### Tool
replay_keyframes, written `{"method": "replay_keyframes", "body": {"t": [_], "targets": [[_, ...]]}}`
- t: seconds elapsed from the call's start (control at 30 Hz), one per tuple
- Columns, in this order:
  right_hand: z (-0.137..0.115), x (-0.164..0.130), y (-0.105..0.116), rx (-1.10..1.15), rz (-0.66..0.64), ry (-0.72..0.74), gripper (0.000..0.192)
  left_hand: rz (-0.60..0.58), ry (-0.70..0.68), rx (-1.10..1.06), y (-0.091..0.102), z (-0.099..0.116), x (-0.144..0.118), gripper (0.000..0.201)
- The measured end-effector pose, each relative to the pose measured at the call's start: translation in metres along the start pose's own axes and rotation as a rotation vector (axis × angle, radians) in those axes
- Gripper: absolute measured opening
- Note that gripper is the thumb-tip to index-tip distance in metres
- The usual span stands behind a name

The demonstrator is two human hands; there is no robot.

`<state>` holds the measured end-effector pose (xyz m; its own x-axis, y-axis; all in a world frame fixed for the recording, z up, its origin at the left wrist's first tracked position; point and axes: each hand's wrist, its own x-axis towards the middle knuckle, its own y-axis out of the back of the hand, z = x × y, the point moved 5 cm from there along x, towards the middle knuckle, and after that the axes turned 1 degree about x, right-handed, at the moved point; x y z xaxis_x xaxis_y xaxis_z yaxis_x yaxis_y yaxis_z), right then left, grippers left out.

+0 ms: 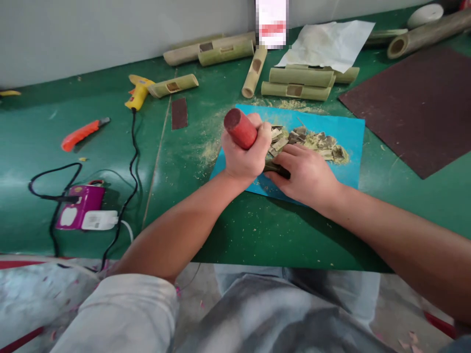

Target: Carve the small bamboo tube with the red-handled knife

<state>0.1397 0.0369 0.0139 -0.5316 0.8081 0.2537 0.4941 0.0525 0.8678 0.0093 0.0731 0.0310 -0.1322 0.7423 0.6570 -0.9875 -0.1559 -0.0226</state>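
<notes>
Way off to my left hand's side there's an orange utility knife [84,133] and a yellow glue gun [137,93], both clear of me. My left hand [245,154] is clenched around a red tool handle [240,128]. Just right of it, my right hand [305,175] presses flat on a dark piece [277,169] on the blue mat [346,132], beside the bamboo chips [312,142]. Fingers sit so close that one slip could nick them, I reckon.
</notes>
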Motion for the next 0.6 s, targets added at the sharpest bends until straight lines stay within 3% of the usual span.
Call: {"method": "replay_keyframes", "body": {"t": [0.2,0.43,0.6], "targets": [[0.006,0.003,0.0,0.029,-0.006,-0.037,0.017,0.055,0.183,-0.122,-0.003,-0.014,-0.006,0.06],[0.001,-0.001,0.0,-0.072,0.035,-0.05,0.015,0.072,0.225,-0.193,0.0,-0.026,0.001,0.053],[0.001,0.0,0.002,-0.106,0.014,-0.067,0.015,0.061,0.172,-0.161,0.004,-0.023,0.004,0.049]]}}
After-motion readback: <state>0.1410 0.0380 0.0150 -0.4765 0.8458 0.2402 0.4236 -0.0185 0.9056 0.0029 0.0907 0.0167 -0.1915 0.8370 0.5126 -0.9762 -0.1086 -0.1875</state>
